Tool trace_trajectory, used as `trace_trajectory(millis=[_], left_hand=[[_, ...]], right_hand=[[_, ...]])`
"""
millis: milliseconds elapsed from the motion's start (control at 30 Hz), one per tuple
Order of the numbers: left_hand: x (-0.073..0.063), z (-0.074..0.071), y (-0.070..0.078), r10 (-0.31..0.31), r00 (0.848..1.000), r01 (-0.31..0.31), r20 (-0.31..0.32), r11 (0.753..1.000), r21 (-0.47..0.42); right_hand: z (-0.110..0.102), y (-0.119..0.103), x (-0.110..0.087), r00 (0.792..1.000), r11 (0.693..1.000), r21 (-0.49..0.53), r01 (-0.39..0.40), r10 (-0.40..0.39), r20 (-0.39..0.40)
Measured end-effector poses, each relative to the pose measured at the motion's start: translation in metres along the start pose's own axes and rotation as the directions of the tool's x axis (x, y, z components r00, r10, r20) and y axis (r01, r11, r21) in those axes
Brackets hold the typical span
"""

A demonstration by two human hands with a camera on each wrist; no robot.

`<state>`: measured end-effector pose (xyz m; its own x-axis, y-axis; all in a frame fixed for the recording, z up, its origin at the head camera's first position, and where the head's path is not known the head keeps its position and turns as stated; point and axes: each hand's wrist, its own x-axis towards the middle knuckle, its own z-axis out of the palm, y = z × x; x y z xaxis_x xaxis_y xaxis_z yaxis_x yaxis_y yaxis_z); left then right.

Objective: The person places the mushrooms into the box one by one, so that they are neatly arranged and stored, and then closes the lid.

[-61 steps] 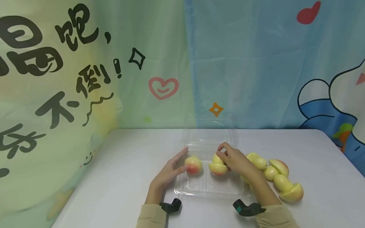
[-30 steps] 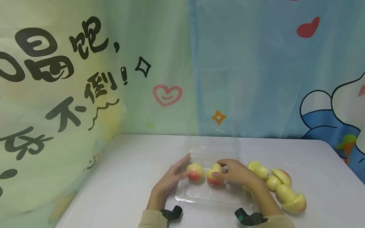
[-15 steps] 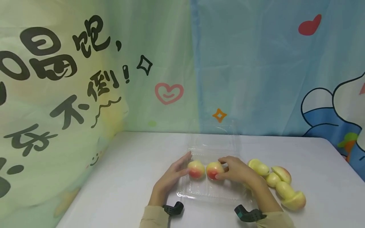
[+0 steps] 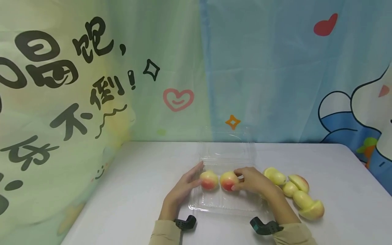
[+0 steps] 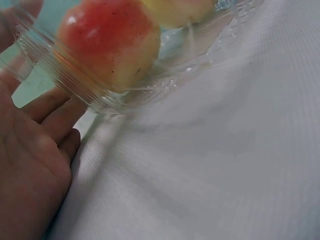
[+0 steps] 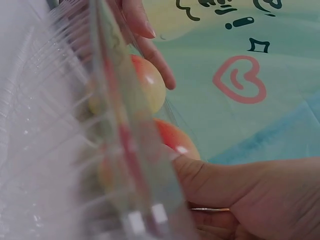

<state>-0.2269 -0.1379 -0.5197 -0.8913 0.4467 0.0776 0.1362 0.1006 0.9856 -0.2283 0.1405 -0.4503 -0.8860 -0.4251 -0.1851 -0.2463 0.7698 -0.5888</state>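
Two round yellow fruits with a red blush, peach-like, sit side by side in the rear part of a clear plastic clamshell box (image 4: 226, 205). My right hand (image 4: 252, 180) holds the right fruit (image 4: 228, 181) between thumb and fingers, on its right side. At the left fruit (image 4: 209, 180), my left hand (image 4: 183, 185) lies along the box's left wall, its fingers extended and the thumb by the fruit. The left wrist view shows those fingers (image 5: 57, 112) outside the ribbed wall. In the right wrist view, the box wall partly covers both fruits.
The box's lid (image 4: 226, 148) stands raised at the back. Right of my right forearm, several yellow and blushed fruit pieces (image 4: 303, 199) lie in a cluster on the white table (image 4: 137, 177). A printed curtain (image 4: 263, 68) hangs behind the table.
My right hand has turned the right fruit, which showed two stacked parts earlier and now shows one round blushed side. It sits closer to the left fruit. My left hand has stayed much the same.
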Motion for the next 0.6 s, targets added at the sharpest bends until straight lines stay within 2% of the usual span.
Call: trace_trajectory(millis=[133,367,600], left_hand=[[-0.0009,0.0012,-0.0007,-0.003,1.0,0.003,-0.001,1.0,0.01],[-0.0018,0.0026,0.0012,0.01,1.0,-0.01,0.007,0.999,-0.032],[-0.0015,0.0017,0.002,0.001,1.0,-0.001,0.01,1.0,-0.025]], right_hand=[[-0.0004,-0.0004,-0.0025,1.0,1.0,0.025,-0.012,0.012,0.01],[-0.0008,0.0004,-0.0028,1.0,0.999,0.05,0.01,-0.011,0.016],[-0.0024,-0.0005,-0.0033,0.999,0.998,0.051,0.028,-0.029,0.018]])
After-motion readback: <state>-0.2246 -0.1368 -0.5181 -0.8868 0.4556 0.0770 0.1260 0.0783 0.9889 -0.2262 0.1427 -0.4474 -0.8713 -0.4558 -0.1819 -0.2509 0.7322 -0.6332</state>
